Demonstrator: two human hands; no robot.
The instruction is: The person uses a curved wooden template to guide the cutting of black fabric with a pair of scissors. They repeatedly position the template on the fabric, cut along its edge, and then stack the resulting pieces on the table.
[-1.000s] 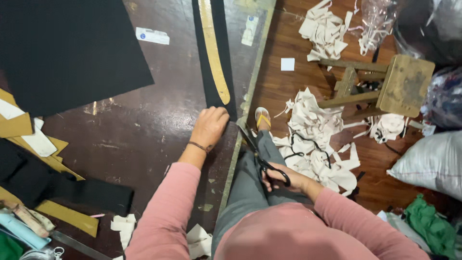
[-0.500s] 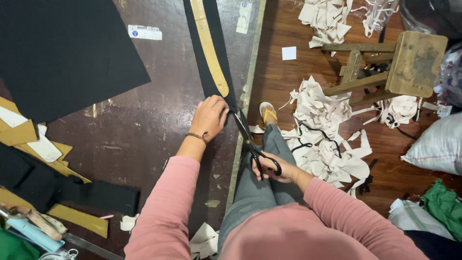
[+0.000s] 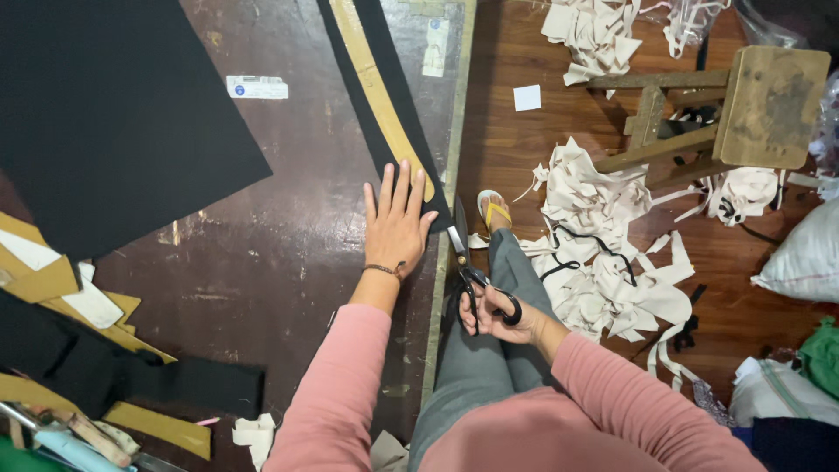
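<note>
A long black fabric strip (image 3: 367, 96) lies on the dark table with a curved tan pattern piece (image 3: 376, 87) on top of it. My left hand (image 3: 395, 223) lies flat with fingers spread on the near end of the strip, next to the table's right edge. My right hand (image 3: 498, 313) grips the black handles of a pair of scissors (image 3: 463, 258). The scissor blades point up along the table edge to the strip's near end, just right of my left hand. Both sleeves are pink.
A large black sheet (image 3: 114, 105) covers the table's far left. Tan and black pieces (image 3: 79, 350) lie at the near left. On the wooden floor to the right lie cream fabric scraps (image 3: 603, 253), a wooden stool (image 3: 734, 114) and bags (image 3: 804, 253).
My left hand has opened out flat on the strip's end. The scissors in my right hand have moved up along the table edge toward it.
</note>
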